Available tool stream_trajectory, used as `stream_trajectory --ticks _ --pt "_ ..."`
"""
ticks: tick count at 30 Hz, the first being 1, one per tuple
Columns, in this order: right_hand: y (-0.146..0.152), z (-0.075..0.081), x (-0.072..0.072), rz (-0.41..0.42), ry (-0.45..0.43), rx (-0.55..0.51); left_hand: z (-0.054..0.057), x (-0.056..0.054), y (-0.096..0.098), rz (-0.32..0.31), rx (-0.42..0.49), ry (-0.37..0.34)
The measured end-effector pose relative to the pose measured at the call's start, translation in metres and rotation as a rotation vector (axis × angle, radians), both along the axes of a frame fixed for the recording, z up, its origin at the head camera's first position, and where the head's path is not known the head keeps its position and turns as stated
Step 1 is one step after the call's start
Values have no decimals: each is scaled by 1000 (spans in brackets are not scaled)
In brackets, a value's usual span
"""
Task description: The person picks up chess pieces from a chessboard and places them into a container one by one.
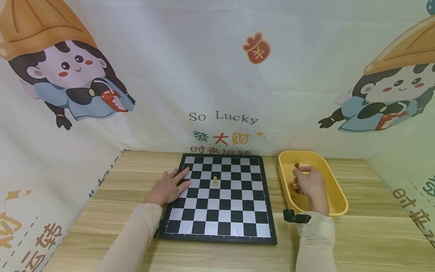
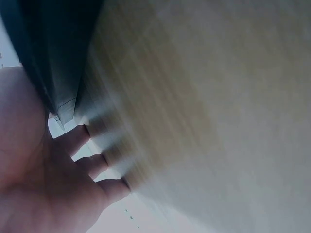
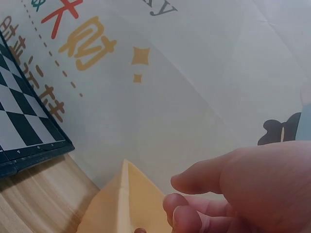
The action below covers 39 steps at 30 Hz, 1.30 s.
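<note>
A black-and-white chessboard lies flat, with one small yellow chess piece upright in its upper middle. My left hand rests spread at the board's left side, two digits on the squares. In the left wrist view, other fingers reach down past the board's dark edge to the tabletop. My right hand is bent over the yellow bin, fingers curled. Dark brown pieces show beside its fingertips. Whether those fingers pinch anything is hidden.
Pale wood-patterned tabletop surrounds the board and bin. Behind stands a white printed cloth with cartoon figures and lettering. A black strap mount sits on the right wrist.
</note>
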State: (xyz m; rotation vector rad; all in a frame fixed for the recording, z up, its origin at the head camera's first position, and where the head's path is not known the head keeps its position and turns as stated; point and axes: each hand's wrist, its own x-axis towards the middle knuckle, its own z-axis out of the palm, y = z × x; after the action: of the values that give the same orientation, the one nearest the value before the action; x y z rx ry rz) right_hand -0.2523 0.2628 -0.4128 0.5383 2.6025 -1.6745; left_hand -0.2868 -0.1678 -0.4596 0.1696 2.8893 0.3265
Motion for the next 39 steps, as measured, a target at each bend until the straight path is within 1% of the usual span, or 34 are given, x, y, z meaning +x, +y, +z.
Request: stream_trajectory --ticks 7,12,17,20,25,30,35,39 --pt "-5 1 -1 3 15 -9 0 0 -1 0 3 -1" --pt "-9 1 -2 3 19 7 0 0 -1 -1 6 1" --pt "-15 1 -3 7 22 42 -1 0 -2 -3 3 -1" --pt "-22 1 -4 26 34 72 -1 0 -1 -4 -9 0" --pt "-36 1 -7 65 29 136 -1 1 -1 -6 -17 3" --pt "-42 2 -8 92 42 185 -1 1 0 -10 -13 7" --pt "-43 6 -6 91 38 185 0 1 0 -12 1 2" --pt "-45 9 -5 90 60 167 0 1 0 -11 -4 -3"
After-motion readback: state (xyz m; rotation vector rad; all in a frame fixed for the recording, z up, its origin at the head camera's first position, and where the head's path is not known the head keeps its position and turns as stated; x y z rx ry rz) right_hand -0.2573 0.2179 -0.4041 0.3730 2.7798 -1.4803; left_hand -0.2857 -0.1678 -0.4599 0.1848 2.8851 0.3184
